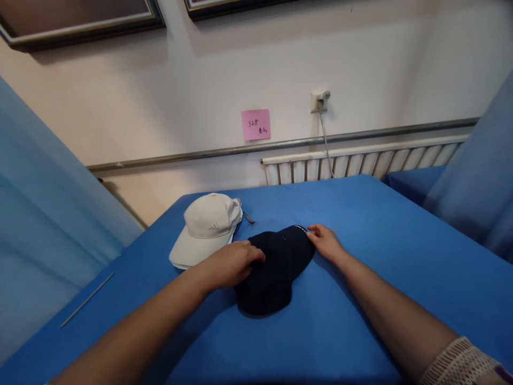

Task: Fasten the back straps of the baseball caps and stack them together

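Note:
A dark navy cap (276, 270) lies on the blue-covered table (360, 235), its brim toward me. My left hand (232, 262) rests on the cap's left side, fingers curled over the fabric. My right hand (325, 240) pinches the cap's far right edge between thumb and fingers. A white cap (206, 224) sits just left of the dark one, its brim pointing down-left, close to my left hand but apart from it.
A thin grey rod (86, 299) lies near the table's left edge. Blue fabric screens (40, 214) stand at left and right. Behind the table are a white radiator (360, 163), a wall socket with cable (319, 100) and a pink note (255, 124).

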Available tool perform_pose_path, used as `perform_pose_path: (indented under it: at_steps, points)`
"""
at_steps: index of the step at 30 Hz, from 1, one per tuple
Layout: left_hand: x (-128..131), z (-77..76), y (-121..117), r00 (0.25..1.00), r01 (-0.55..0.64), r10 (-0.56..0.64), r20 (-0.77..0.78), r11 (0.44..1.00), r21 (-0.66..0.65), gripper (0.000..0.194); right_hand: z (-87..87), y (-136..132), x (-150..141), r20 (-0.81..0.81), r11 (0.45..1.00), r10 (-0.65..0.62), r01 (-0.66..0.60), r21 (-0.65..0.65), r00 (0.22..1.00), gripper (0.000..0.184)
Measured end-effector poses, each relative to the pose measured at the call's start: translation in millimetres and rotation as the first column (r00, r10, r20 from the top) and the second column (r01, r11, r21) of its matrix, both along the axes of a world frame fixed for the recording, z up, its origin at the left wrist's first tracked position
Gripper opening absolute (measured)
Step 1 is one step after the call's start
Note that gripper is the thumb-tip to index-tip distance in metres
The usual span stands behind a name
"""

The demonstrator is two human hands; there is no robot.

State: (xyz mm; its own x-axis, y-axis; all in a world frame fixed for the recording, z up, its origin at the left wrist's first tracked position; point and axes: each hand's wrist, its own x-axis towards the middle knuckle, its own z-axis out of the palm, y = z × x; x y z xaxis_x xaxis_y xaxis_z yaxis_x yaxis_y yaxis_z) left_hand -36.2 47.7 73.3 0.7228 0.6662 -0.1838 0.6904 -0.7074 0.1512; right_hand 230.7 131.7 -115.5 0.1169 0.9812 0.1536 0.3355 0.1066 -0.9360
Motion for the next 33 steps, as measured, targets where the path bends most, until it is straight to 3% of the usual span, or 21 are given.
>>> perform_pose_path:
  at_steps: [6, 13, 21, 26, 30, 33]
  points:
    - [-0.5, -10.4, 4.1, 0.997, 0.042, -0.039, -0.066, 0.998, 0.043, 0.029, -1.5, 1.2, 0.7, 0.013, 0.999, 0.009, -0.008, -0.032, 1.0, 0.022]
    - [-3.4, -37.3, 10.7, 0.974, 0.178, -0.163, -0.159, 0.98, 0.084, 0.016, -1.6, 0.0, -0.1, 0.011, 0.999, 0.034, -0.034, -0.027, 0.999, 0.022]
    - [6.7, -47.9, 8.6, 0.98, 0.121, -0.11, -0.165, 0.991, 0.059, 0.016, 4.5, -2.9, -1.2, 0.073, 0.998, 0.023, -0.018, -0.06, 0.997, 0.025]
    - [7.3, -27.4, 9.9, 0.995, 0.051, -0.049, -0.087, 0.999, 0.02, 0.013, 7.1, -3.2, -1.8, -0.015, 0.997, 0.019, -0.02, -0.079, 1.0, 0.024]
    - [0.8, 13.5, 13.4, 0.996, -0.084, 0.084, 0.025, 0.996, -0.001, 0.018, 15.0, -4.5, -4.2, -0.14, 0.992, 0.014, -0.032, -0.124, 0.99, 0.022]
    - [-2.4, 42.8, 17.6, 0.993, -0.064, 0.061, 0.099, 0.998, 0.029, 0.025, 24.6, -9.5, -5.0, -0.303, 0.981, 0.066, -0.117, -0.153, 0.951, 0.021]
